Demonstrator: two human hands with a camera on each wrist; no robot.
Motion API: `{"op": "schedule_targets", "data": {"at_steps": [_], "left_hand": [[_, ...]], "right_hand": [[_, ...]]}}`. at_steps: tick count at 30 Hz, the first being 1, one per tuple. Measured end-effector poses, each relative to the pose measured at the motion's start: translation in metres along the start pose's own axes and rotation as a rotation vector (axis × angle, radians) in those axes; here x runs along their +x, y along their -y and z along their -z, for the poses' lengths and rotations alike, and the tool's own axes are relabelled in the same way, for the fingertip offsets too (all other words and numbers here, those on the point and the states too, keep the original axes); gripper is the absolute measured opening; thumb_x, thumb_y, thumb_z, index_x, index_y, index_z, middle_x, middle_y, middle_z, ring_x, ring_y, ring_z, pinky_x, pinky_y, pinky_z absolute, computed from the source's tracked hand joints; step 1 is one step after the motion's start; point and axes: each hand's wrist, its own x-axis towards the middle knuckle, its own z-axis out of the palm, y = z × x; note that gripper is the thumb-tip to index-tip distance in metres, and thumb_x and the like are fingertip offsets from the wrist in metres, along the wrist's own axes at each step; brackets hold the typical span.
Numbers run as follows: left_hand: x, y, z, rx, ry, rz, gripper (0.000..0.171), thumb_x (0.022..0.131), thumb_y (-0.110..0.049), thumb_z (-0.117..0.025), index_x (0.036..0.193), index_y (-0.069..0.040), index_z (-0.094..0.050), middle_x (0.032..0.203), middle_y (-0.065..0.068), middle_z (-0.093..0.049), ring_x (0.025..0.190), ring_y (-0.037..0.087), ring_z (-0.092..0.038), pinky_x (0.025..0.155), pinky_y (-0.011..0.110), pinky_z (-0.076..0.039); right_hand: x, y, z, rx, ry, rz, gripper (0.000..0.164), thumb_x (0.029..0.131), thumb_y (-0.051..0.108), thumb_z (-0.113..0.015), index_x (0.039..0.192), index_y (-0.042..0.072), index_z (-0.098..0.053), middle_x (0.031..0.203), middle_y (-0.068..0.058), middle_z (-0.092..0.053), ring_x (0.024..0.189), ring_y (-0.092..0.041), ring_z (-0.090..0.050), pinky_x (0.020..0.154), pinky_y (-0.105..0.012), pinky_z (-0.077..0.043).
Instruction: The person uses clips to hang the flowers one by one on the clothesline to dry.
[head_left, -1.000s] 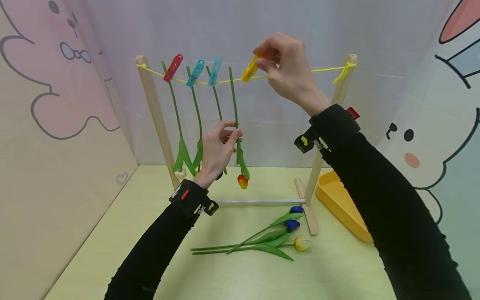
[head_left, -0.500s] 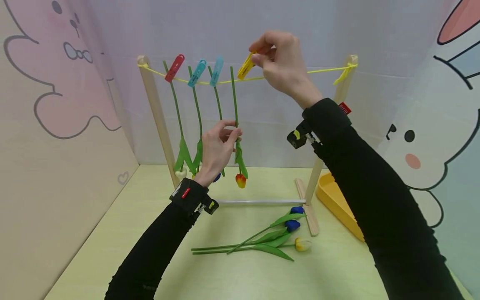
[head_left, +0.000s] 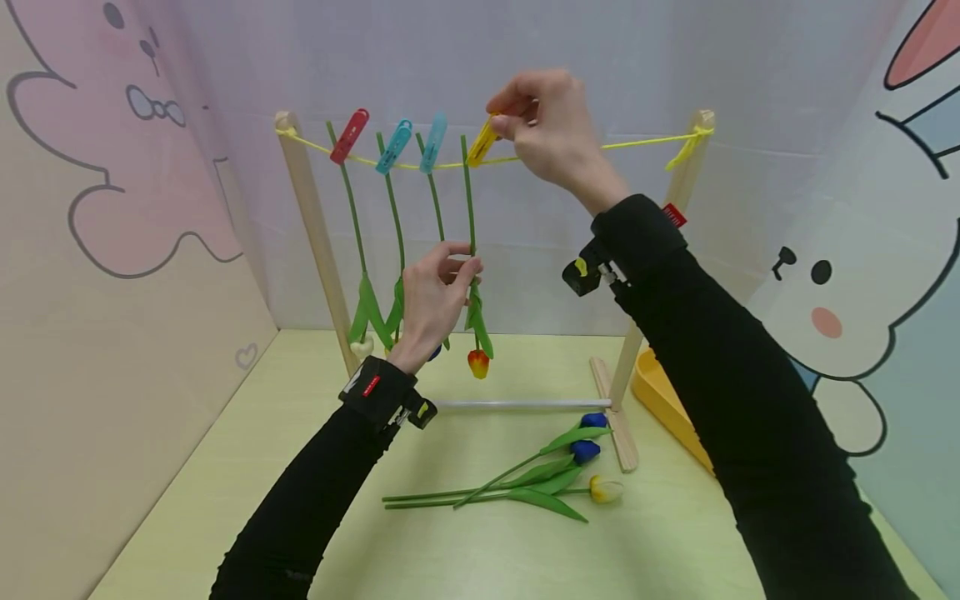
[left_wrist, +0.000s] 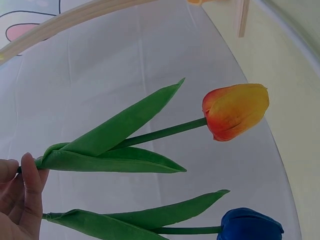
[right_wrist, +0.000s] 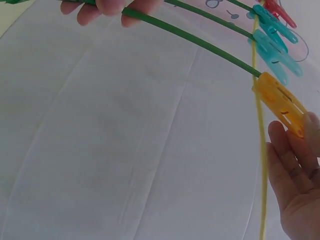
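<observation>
My left hand [head_left: 438, 292] pinches the green stem of an orange-red artificial tulip [head_left: 478, 363], which hangs bloom down. The bloom and its leaves fill the middle of the left wrist view, beside a blue tulip [left_wrist: 250, 225]. Up at the yellow string [head_left: 637, 143], my right hand [head_left: 551, 129] pinches a yellow clothespin [head_left: 482, 146] by its handle end. In the right wrist view, the clothespin's tip overlaps both the string and the upper end of the tulip's stem. Left of it, one red clothespin [head_left: 349, 137] and two blue clothespins [head_left: 394, 147] hold tulip stems on the string.
Two wooden posts [head_left: 311, 225] carry the string, with a pale crossbar [head_left: 525, 404] low between them. On the table lie two blue tulips [head_left: 585, 452] and a yellow-white tulip [head_left: 604, 489]. A yellow tray [head_left: 667, 400] stands at the right, partly behind the right sleeve.
My right hand has moved left along the string with the yellow clothespin, bringing it to the stem's upper end. The left hand has stayed nearly still; the orange-red tulip has shifted slightly left.
</observation>
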Motion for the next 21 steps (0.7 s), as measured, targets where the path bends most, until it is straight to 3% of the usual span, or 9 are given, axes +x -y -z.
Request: {"op": "schedule_targets", "data": {"at_steps": [10, 21], "left_hand": [[0.0007, -0.001, 0.0008, 0.009, -0.002, 0.006, 0.023, 0.1, -0.013, -0.062, 0.12, -0.002, -0.067, 0.101, 0.018, -0.077, 0.081, 0.027, -0.074, 0.063, 0.023, -0.059], [0.0019, -0.0004, 0.0026, 0.022, 0.001, 0.004, 0.022, 0.1, -0.01, -0.062, 0.119, 0.0, -0.068, 0.099, 0.019, -0.077, 0.077, 0.028, -0.074, 0.058, 0.022, -0.057]], "right_hand": [[0.0016, -0.0003, -0.0012, 0.013, 0.006, 0.004, 0.02, 0.1, 0.003, -0.059, 0.112, -0.006, -0.072, 0.112, -0.021, -0.071, 0.093, -0.028, -0.067, 0.072, -0.012, -0.047], [0.0042, -0.003, -0.0027, 0.095, 0.007, -0.038, 0.018, 0.098, 0.003, -0.062, 0.108, -0.006, -0.073, 0.107, -0.022, -0.071, 0.092, -0.024, -0.071, 0.076, -0.013, -0.053]]}}
